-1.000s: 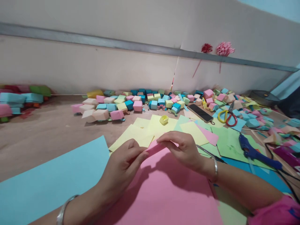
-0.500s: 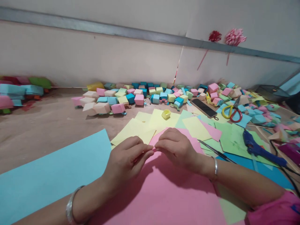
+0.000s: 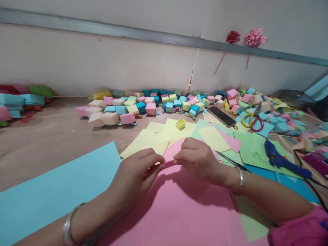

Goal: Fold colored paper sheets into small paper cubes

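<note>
Between my two hands a narrow folded pink paper strip (image 3: pixel 168 164) shows, held just above a large pink sheet (image 3: pixel 179 212). My left hand (image 3: pixel 140 171) pinches its left end between thumb and fingers. At the other end, my right hand (image 3: pixel 197 157) grips the strip with the fingertips. Both hands hide the strip's ends. Behind them, a small folded yellow paper piece (image 3: pixel 180 124) sits on pale yellow sheets (image 3: pixel 146 141).
A blue sheet (image 3: pixel 64 181) lies at left. To the right are a knife-like tool (image 3: pixel 233 160), a blue glue gun (image 3: pixel 284 160), scissors (image 3: pixel 252 122) and a phone (image 3: pixel 221 117). Several folded paper blocks (image 3: pixel 150 108) line the wall.
My hands have moved slightly apart, so more of the pink strip shows between the fingertips. My right hand has shifted a little to the right.
</note>
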A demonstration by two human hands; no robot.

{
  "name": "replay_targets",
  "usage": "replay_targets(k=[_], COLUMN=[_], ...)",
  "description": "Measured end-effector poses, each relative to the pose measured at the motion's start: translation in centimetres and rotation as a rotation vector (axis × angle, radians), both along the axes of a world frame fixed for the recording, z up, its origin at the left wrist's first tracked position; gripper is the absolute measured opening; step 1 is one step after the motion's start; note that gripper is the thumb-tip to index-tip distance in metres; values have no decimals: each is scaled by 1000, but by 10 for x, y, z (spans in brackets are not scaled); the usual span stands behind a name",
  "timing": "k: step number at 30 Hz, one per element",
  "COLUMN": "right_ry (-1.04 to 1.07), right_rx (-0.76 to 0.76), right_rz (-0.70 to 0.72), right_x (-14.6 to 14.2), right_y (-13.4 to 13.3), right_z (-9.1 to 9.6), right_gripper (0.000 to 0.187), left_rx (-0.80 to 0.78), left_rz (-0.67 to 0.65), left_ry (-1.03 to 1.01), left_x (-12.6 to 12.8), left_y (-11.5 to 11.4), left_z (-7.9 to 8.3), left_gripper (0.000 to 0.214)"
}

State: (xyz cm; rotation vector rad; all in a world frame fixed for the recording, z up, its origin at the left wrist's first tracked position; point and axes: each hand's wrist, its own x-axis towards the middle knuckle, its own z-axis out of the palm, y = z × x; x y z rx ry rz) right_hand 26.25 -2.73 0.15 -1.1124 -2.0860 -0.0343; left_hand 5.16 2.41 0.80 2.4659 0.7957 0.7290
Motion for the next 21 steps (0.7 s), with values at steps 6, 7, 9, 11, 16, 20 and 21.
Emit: replay_targets(k=[6,7,9,11,16,20,21], right_ry=[238,275,316,302,122,135,173], right_rx=[-216,-269,-318,-247,-44,-64,-93], right_rz=[42,24,-9,-11,81,103,103], right_x=[2,2,2,-1,-13,-18,-18], right_y=[3,3,3,1,-5,-7,-7], right_z=[9,9,7,3,-5,-7,-6], right_gripper=[11,10,13,18,27,28,25], left_rx=[-11,-26,-47,-45,9,-57,-91], left_rz=[35,53,65,43,-51,-69,-58], left_ry=[-146,-171,-171,-130,-102,-175,-199], left_x=[-1,-1,1,2,5,4,3], left_y=[-2,-1,0,1,-10,-16,-16], left_z=[3,2,2,2,6,8,7], left_gripper=[16,17,19,21,6,16,17])
